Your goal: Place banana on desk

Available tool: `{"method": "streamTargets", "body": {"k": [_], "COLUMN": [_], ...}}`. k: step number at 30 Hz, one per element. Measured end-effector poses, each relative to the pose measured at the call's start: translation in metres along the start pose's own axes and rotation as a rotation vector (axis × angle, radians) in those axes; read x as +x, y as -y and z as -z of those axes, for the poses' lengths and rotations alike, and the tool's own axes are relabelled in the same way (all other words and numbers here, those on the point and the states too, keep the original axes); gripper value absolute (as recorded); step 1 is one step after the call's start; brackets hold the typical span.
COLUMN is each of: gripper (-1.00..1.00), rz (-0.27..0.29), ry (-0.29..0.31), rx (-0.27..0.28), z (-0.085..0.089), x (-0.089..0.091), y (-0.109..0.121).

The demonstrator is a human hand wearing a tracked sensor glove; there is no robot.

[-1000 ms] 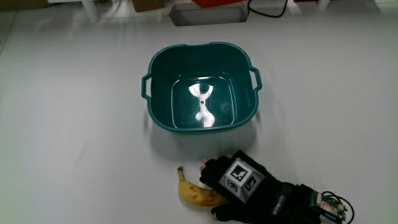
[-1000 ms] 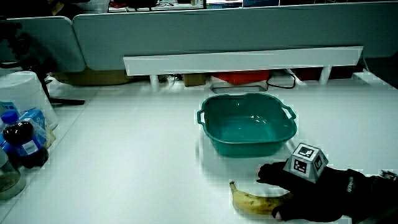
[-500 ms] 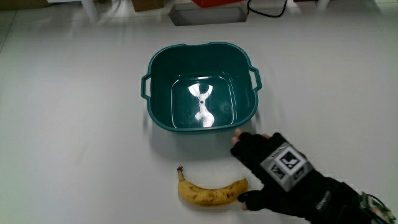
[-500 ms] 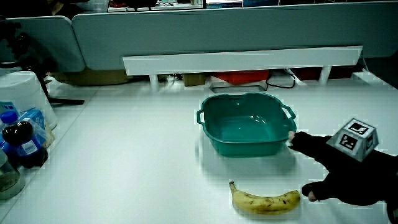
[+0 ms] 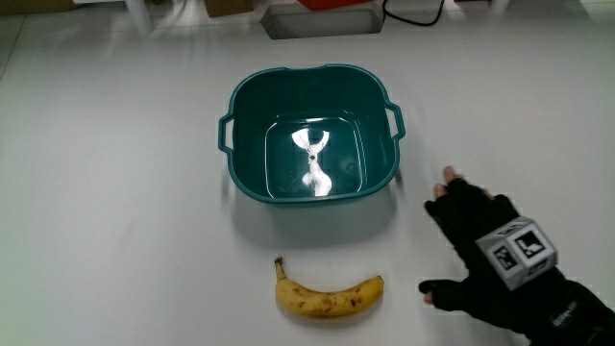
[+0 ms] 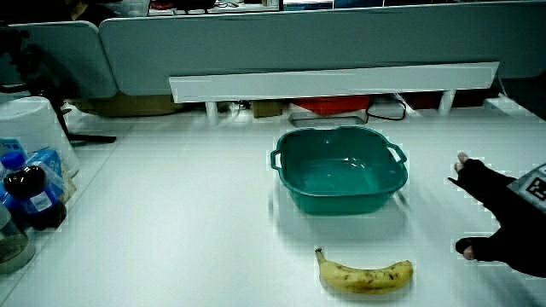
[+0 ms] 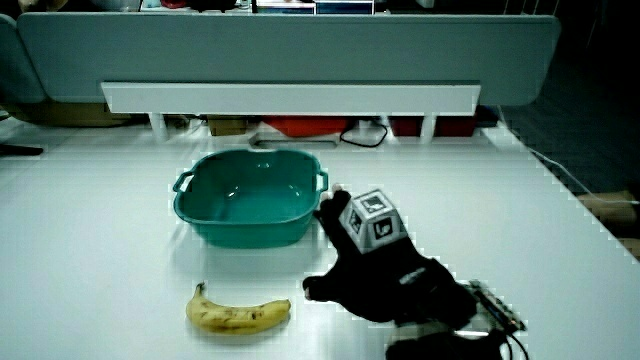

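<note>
While the hands [image 5: 485, 252] hover nearby, banana [image 5: 329, 295] lies crosswise, ends curving toward basin [image 5: 248, 185].

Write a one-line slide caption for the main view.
Banana lies on the white table, nearer the person than the empty teal basin; the open gloved hand hovers beside it.

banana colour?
Yellow with brown speckles, lying on the table; banana shows best in the main view.

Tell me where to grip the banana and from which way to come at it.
Grip the spotted yellow banana across its thick middle, coming down from above: it lies flat on the white table, curved, clear of the teal plastic basin, with its thin stem end tapering.
</note>
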Motion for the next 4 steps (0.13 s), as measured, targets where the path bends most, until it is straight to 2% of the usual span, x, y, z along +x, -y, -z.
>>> {"method": "streamTargets", "body": {"k": [3, 4], "gripper": [-1.0, -1.0], "rz": [0.009, 0.012], "ry": [-0.01, -0.008], "rx": [0.032, 0.02], "z": [-0.0005, 0.0021], "x": [0.0019, 0.003], "y": [0.0045, 0.005]}}
